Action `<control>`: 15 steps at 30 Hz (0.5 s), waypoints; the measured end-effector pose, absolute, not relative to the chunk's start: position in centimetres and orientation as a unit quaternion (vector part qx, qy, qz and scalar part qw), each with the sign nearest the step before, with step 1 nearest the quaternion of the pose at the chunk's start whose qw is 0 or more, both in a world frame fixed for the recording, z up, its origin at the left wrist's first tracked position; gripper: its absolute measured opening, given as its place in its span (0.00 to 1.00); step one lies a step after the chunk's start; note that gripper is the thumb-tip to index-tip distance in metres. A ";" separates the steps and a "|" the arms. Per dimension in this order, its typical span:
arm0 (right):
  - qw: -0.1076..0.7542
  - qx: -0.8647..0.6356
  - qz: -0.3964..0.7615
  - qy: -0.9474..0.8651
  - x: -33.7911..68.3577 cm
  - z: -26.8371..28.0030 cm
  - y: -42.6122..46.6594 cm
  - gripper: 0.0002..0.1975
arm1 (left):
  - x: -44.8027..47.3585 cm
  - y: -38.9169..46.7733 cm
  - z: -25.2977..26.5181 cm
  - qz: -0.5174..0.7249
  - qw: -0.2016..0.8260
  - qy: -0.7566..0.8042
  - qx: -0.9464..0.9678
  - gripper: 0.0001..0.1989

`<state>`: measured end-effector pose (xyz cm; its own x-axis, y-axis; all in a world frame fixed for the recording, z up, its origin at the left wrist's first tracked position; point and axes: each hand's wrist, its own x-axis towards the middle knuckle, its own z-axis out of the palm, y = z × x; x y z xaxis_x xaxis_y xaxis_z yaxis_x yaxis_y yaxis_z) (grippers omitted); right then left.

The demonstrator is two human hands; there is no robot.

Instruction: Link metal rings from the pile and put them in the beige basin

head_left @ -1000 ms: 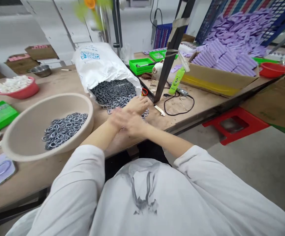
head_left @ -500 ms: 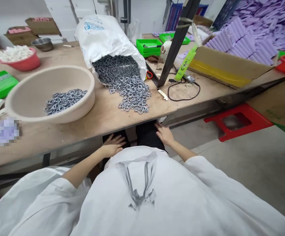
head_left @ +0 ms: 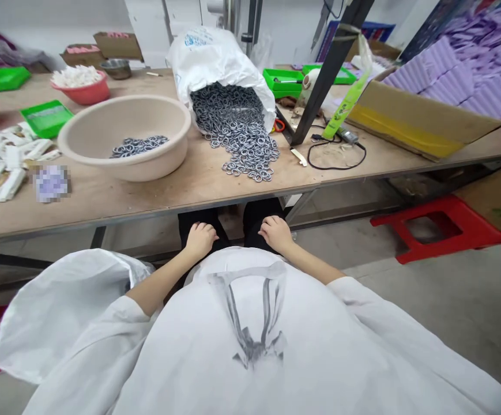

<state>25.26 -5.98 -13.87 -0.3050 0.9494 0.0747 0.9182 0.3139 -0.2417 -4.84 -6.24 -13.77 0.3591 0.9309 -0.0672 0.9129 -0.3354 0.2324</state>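
My left hand (head_left: 201, 239) rests on my left thigh, its fingers loosely bent and holding nothing. On the other thigh lies my right hand (head_left: 275, 233), also empty, with the fingers a little apart. Both are below the front edge of the wooden table (head_left: 207, 190). Above them on the tabletop, metal rings (head_left: 252, 153) spill from the mouth of a white sack (head_left: 228, 60) lying on its side. To its left stands a beige basin (head_left: 146, 167) with a smaller heap of rings (head_left: 140, 146) at the bottom.
White pieces (head_left: 6, 158) lie at the left near a green tray (head_left: 46, 119) and a pink bowl (head_left: 81, 92). A dark metal post (head_left: 326, 75) rises beside a black cable (head_left: 336, 167). Rightward are a carton (head_left: 427, 124) of purple pieces and a red stool (head_left: 440, 225). A white bag (head_left: 60, 311) hangs below left.
Both hands have shifted slightly on the thighs, and their fingers are more bent than before. The view has turned left, bringing more of the table's left end into sight.
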 end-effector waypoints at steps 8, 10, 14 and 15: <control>0.141 -0.736 0.028 -0.662 31.4 -12.6 -4.8 0.31 | -7.7 -3.2 -15.6 0.044 0.120 0.698 0.704 0.24; 0.128 -0.712 0.057 -0.688 30.5 -13.2 -5.4 0.25 | -7.5 -2.8 -16.3 0.031 0.149 0.686 0.712 0.21; 0.074 -0.634 0.124 -0.759 25.6 -15.1 -5.4 0.14 | -5.9 -2.8 -16.9 0.015 0.196 0.633 0.749 0.11; 0.065 -0.632 0.127 -0.761 24.5 -15.3 -5.1 0.11 | -5.5 -2.8 -16.8 0.020 0.194 0.629 0.752 0.09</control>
